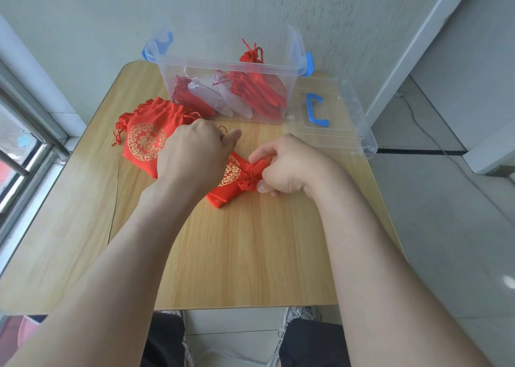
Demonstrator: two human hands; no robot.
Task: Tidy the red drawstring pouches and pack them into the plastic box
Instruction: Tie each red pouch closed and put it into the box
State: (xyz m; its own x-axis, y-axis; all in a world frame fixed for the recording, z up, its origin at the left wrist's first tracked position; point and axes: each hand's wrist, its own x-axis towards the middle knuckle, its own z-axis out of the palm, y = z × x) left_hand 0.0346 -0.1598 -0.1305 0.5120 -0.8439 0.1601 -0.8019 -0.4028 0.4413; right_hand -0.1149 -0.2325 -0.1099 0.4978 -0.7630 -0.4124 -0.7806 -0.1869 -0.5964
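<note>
On the table point(250, 255), the open box point(211, 64) stands at upper centre, pouches point(250, 93) inside. At mid-frame a pouch point(230, 184) lies slanting from lower left to upper right, its neck clutched by the right hand point(289, 165). The left hand point(195, 152), nearer the box, pinches its cord point(222, 128).

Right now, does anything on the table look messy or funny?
Yes. In the plastic box, one red pouch stands taller than the others, its cords poking above the rim. The lid lies beside the box and seems to jut past the right edge of the table.
</note>
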